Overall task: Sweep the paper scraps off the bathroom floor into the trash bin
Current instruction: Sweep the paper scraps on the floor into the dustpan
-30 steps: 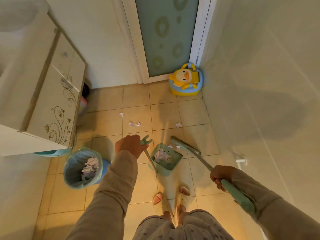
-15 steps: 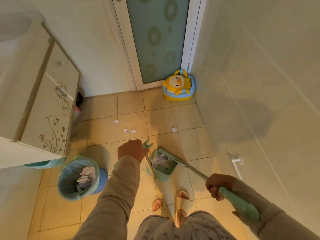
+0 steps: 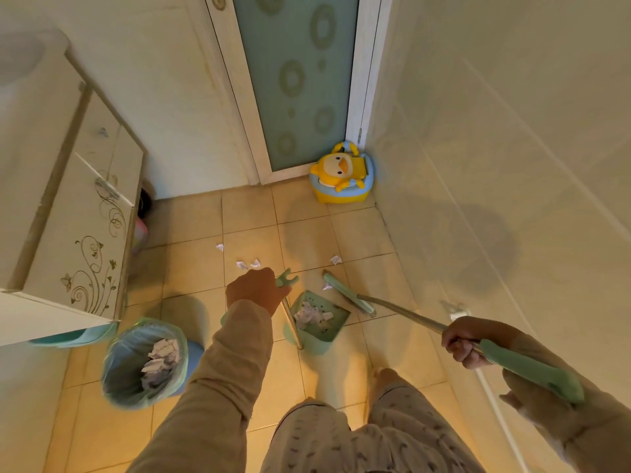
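Note:
My left hand [image 3: 254,291] grips the green top of the dustpan handle [image 3: 286,280]. The green dustpan [image 3: 321,320] rests on the tiled floor below it, with white paper scraps inside. My right hand [image 3: 466,341] holds the broom handle [image 3: 526,365], and the green broom head [image 3: 345,292] lies on the floor just beyond the dustpan's mouth, a scrap [image 3: 327,286] touching it. Loose paper scraps lie farther out: a pair [image 3: 247,264], one [image 3: 220,247] to the left, one [image 3: 335,259] to the right. The blue-lined trash bin [image 3: 145,361] stands left of my arm, scraps inside.
A white vanity cabinet [image 3: 78,233] overhangs the floor on the left, a teal basin [image 3: 73,337] under it. A yellow duck potty [image 3: 343,177] sits in the far corner by the frosted door [image 3: 297,80]. The tiled wall [image 3: 495,165] runs close on the right. My feet stand behind the dustpan.
The broom head swung out from over the dustpan's mouth to the floor just beyond it, and my right hand moved right and up. The dustpan and my left hand stayed put.

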Demonstrator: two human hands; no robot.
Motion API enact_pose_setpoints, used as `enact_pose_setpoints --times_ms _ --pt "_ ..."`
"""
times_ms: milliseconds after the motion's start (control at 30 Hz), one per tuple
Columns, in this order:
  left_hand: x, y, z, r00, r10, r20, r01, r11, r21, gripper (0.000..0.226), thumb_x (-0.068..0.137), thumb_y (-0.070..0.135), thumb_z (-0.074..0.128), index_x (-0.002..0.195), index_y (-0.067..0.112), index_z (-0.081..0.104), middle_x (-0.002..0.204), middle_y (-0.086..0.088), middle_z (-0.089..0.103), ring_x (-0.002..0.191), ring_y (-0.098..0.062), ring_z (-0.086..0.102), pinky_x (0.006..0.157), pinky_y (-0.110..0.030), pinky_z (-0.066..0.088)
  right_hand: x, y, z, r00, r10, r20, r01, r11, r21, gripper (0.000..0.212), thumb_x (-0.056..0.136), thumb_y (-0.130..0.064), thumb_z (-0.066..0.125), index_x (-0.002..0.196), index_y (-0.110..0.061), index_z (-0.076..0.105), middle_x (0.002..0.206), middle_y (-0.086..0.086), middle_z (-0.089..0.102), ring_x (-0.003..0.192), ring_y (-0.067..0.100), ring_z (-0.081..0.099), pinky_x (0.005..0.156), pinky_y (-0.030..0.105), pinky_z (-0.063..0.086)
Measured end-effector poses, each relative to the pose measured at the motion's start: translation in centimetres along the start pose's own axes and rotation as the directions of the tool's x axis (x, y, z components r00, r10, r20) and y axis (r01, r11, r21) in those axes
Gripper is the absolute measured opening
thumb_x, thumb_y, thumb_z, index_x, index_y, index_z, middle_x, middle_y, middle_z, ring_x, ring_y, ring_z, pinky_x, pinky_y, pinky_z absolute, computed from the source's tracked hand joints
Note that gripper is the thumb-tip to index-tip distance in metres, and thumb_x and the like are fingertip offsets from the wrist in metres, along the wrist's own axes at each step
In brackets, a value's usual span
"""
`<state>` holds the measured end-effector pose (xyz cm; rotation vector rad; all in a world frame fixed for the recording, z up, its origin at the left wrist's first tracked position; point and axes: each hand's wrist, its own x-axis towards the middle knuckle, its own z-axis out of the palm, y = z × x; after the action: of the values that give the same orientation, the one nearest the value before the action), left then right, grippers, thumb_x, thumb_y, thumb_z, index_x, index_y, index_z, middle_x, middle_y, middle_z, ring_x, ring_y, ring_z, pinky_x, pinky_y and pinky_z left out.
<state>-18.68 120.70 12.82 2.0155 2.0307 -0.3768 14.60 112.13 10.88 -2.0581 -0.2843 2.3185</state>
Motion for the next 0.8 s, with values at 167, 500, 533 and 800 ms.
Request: enact_pose_setpoints --times_ms 167,500,533,800 --pt "1.6 2.5 -0.6 1.0 -0.015 0.011 0.015 1.0 0.007 0.046 0.09 0.053 0.046 0.108 0.014 0.061 0.106 -0.005 0.069 0.098 -0.024 0.065 0.081 -0.03 0.048 0.3 -3.3 -3.3 0.998 -0.03 -0.057 0.029 0.999 -0.021 0.055 0.094 0.001 0.029 0.041 -0.01 0.037 0.023 0.002 0.035 0.014 0.01 0.036 0.024 0.009 0.031" --pt "5.4 8.4 -2.7 0.967 -0.239 0.09 0.246 0.966 -0.077 0.051 0.088 0.056 0.047 0.12 0.018 0.059 0.12 -0.006 0.064 0.106 -0.024 0.062 0.085 -0.028 0.047 0.9 -14.3 -10.6 0.977 -0.147 -0.153 0.102 0.957 -0.271 0.035 0.091 0.003 0.034 0.06 -0.013 0.032 0.025 0.0 0.035 0.017 0.007 0.032 0.029 0.006 0.026" --pt "5.4 8.7 -2.6 0.959 -0.272 0.078 0.279 0.955 -0.1 0.048 0.087 0.057 0.049 0.111 0.018 0.063 0.113 -0.005 0.067 0.102 -0.024 0.063 0.08 -0.027 0.046 1.2 -15.5 -11.1 0.976 -0.154 -0.154 0.102 0.948 -0.302 0.033 0.091 0.001 0.033 0.061 -0.013 0.032 0.025 -0.001 0.035 0.018 0.007 0.032 0.03 0.006 0.026" --pt "4.5 11.8 -1.7 0.929 -0.347 0.128 0.365 0.917 -0.159 0.045 0.089 0.054 0.046 0.099 0.015 0.064 0.098 -0.007 0.069 0.091 -0.025 0.065 0.074 -0.027 0.047 3.8 -19.7 -11.9 0.97 -0.172 -0.174 0.076 0.888 -0.453 0.025 0.089 -0.004 0.038 0.065 -0.01 0.036 0.027 0.001 0.04 0.02 0.007 0.034 0.028 0.01 0.029"
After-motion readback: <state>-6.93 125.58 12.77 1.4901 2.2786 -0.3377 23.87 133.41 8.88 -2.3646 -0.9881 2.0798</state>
